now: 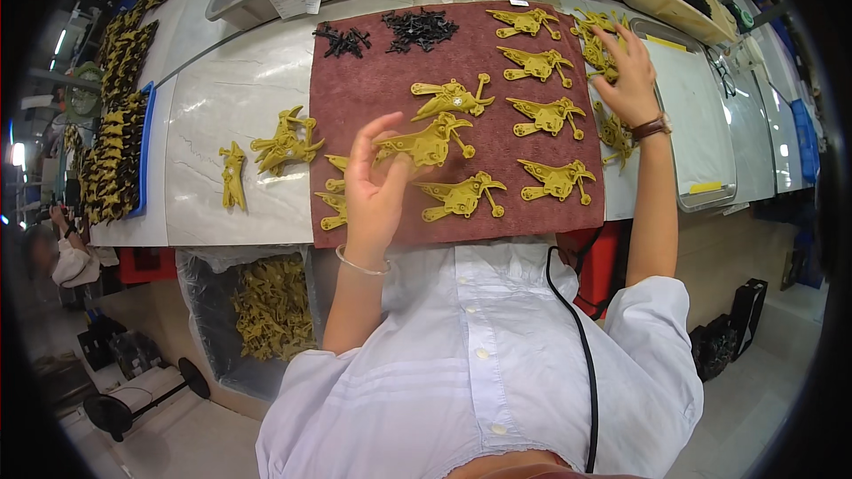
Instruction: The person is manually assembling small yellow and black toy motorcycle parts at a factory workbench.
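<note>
Far left edge: dark rack stacked with rows of mustard-yellow moulded plastic parts [120, 124], running from upper left down to mid-left.
Lower left: clear plastic bag full of yellow plastic parts [271, 306], below the table edge.
Left of the cloth: loose cluster of mustard-yellow bird-shaped plastic pieces [284, 142] lying on the pale marble-look tabletop [204, 115], a single piece just beside it.
Centre: maroon textured cloth mat [373, 80] with yellow bird-shaped parts laid out in rows across it.
Left hand [373, 191]: centre of the frame, fingers curled and pinching a mustard-yellow bird-shaped plastic part [426, 144] at its left end, over the mat's middle.
Top centre: two small heaps of black plastic pins [417, 28] on the mat's upper edge.
Right hand [632, 80]: upper right, fingers spread and loose, fingertips touching a pile of yellow plastic parts [596, 46] at the mat's right edge.
Right: pale grey flat tray [701, 124], just beside that hand.
</note>
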`<state>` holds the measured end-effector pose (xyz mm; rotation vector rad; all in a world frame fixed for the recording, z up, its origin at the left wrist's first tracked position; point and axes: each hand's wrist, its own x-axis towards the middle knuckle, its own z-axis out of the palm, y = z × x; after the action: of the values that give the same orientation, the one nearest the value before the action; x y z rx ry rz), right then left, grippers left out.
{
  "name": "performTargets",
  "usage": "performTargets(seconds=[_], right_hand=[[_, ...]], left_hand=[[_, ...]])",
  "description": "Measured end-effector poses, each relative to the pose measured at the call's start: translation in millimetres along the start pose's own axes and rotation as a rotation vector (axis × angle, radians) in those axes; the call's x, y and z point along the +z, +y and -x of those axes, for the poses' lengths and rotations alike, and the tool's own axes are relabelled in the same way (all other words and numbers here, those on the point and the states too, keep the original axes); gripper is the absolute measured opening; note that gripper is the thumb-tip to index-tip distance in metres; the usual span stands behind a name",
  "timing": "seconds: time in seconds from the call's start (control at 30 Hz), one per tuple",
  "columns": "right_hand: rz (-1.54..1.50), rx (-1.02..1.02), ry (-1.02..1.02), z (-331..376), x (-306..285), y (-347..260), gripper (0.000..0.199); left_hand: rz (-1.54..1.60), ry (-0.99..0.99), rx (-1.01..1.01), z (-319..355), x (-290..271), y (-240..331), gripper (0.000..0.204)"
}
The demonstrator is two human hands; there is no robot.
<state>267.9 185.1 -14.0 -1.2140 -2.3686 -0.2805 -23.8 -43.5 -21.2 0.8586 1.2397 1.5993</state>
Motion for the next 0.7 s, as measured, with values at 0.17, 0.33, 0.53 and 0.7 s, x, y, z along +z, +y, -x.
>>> performTargets(seconds=[0.17,0.33,0.53,0.7], right_hand=[[-0.702,-0.398,-0.346,-20,8,-108,0.046],[-0.550,-0.473,-0.419,-25,28,-125,0.035],[-0.875,-0.266,-0.459,-57,34,-128,0.020],[-0.811,-0.266,-0.421,-79,63,-123,0.019]], left_hand=[[-0.070,-0.006,0.014,-1,-5,2,0.027],[-0.127,-0.042,-0.011,3,-11,8,0.021],[-0.127,-0.021,-0.025,5,-18,10,0.020],[-0.116,-0.112,-0.014,-19,-7,0,0.020]])
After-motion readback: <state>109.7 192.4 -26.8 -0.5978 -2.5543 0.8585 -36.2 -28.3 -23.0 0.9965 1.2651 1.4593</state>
